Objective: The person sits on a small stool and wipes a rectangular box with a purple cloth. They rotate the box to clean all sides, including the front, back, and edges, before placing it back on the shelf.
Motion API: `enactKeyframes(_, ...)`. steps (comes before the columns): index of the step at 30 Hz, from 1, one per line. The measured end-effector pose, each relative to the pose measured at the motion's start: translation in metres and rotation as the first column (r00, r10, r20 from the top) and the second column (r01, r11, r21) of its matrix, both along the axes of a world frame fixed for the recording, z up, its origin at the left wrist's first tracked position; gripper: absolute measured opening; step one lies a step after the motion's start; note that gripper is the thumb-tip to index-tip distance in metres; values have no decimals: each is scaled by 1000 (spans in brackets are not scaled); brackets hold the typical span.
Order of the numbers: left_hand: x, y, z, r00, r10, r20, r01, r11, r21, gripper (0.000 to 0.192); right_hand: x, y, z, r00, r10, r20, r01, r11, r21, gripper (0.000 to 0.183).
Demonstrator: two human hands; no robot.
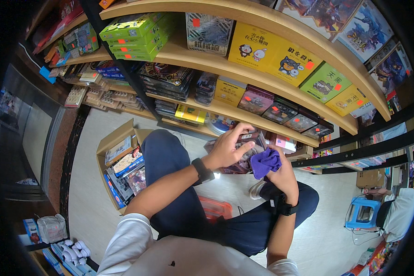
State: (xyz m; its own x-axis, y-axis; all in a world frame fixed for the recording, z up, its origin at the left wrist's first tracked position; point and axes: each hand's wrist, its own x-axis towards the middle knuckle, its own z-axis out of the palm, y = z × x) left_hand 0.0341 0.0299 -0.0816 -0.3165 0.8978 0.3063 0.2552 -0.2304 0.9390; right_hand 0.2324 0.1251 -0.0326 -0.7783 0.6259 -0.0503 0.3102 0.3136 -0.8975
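In front of the lower shelves, my left hand [229, 146] grips a dark printed box [239, 164] in clear wrap, its fingers over the top edge and its thumb on the face. A crumpled purple cloth [265, 163] is in my right hand [283, 172], pressed against the right side of the same box. Part of the box is hidden behind the cloth and my hands. A dark band is on each wrist.
An open cardboard carton [101, 164] with several boxes stands on the floor left of my knee. Wooden shelves [207, 62] with boxed games curve ahead. Beneath me is a red plastic stool [215, 208]. Far right, a person [400, 214] is near a blue stool [362, 212].
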Motion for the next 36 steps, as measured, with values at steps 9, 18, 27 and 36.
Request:
enactKeyframes(9,2,-1,-9,989,-77,125,75,997,18,36,-5,-4,-3,999,-45,-22,47,990,131,47)
enactKeyframes(18,8,-28,60,999,-26,42,21,994,109,31,-6,6,-23,980,-199,-9,192,933,303,33)
enactKeyframes(27,86,-134,187,649,-686,328,80,491,868,61,-10,20,-34,968,-252,-20,245,915,321,36)
enactKeyframes(36,111,-163,189,455,-743,490,-43,532,846,48,-15,20,-38,966,-258,23,230,893,388,37)
